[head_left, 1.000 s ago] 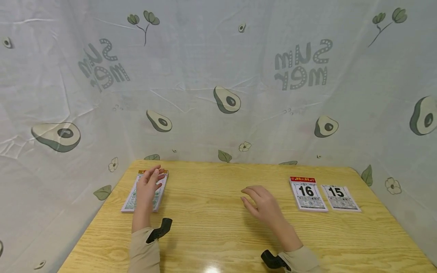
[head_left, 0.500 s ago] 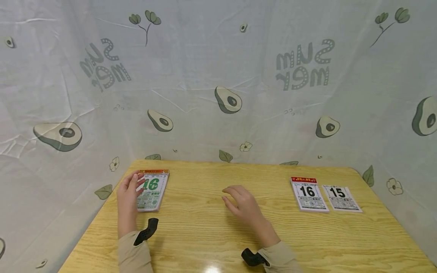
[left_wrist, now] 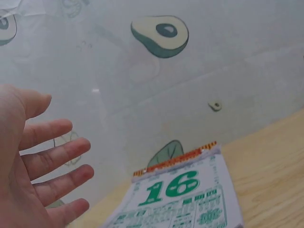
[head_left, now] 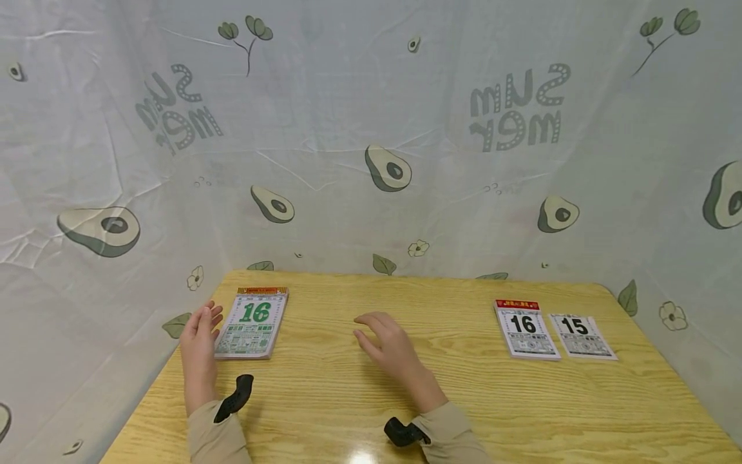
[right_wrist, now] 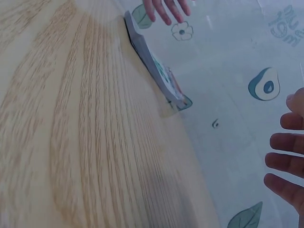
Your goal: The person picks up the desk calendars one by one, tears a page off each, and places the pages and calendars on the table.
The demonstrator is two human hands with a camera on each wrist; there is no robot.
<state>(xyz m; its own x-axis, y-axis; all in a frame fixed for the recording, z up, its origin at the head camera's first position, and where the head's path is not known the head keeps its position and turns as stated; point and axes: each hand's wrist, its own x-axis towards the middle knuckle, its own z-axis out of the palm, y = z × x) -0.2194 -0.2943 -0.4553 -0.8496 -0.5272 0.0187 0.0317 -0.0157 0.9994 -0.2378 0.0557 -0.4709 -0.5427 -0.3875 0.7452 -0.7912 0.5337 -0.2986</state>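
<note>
A thick tear-off calendar (head_left: 250, 328) with a green 16 and a red-and-gold top strip lies at the table's left side. My left hand (head_left: 199, 348) is raised at its left edge, fingers apart and nothing in them. The left wrist view shows that hand's spread fingers (left_wrist: 61, 156) beside the calendar pad (left_wrist: 183, 199). Over the middle of the table hovers my right hand (head_left: 394, 348), its fingers loosely bent and holding nothing. In the right wrist view its fingertips (right_wrist: 285, 161) show at the right edge, with the calendar's side (right_wrist: 152, 61) farther off.
On the right of the wooden table (head_left: 324, 399) lies a smaller calendar pad (head_left: 526, 332) with a black 16 and red header. Beside it is a loose sheet (head_left: 581, 335) marked 15. An avocado-print curtain (head_left: 324, 96) encloses the table's back and sides.
My left hand has moved left off the calendar, uncovering its green 16. My right hand has shifted left across the table. The calendars and loose sheet stay in place.
</note>
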